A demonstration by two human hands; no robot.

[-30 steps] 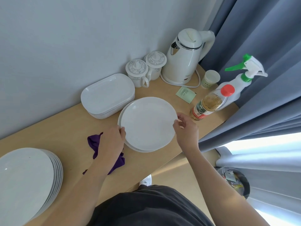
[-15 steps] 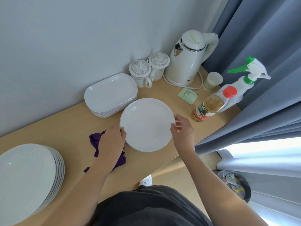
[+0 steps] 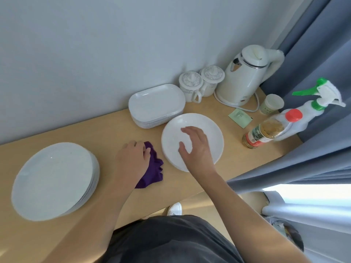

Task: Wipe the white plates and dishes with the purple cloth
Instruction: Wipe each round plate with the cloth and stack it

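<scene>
Observation: the round white plate [image 3: 209, 128] lies flat on the light wooden tabletop [image 3: 114, 126], in front of the stack of white rectangular dishes [image 3: 155, 103] and just short of touching it. A second ago I held this plate by its rim with both hands, and both have since left the rim. My right hand [image 3: 195, 147] is now over the plate's face, empty, with the fingers spread and loosely bent. It appears to rest on the surface, though firm contact cannot be confirmed. My left hand [image 3: 133, 160] has gone back to the crumpled purple cloth [image 3: 153, 171], which sits on the tabletop just left of the plate. The fingers are curled into its upper folds in a grip, and the cloth has not yet left the table. The tall stack of round white plates [image 3: 53, 179] stands well apart at the far left, untouched. Assessment: the plate has been put in place and is likely being steadied, and the cloth is being picked up. No wiping of this plate has begun. Nothing marks any dish as wiped or unwiped, so overall progress cannot be determined. Risk: the smooth plate may slide on the tabletop unless the right hand bears down.
</scene>
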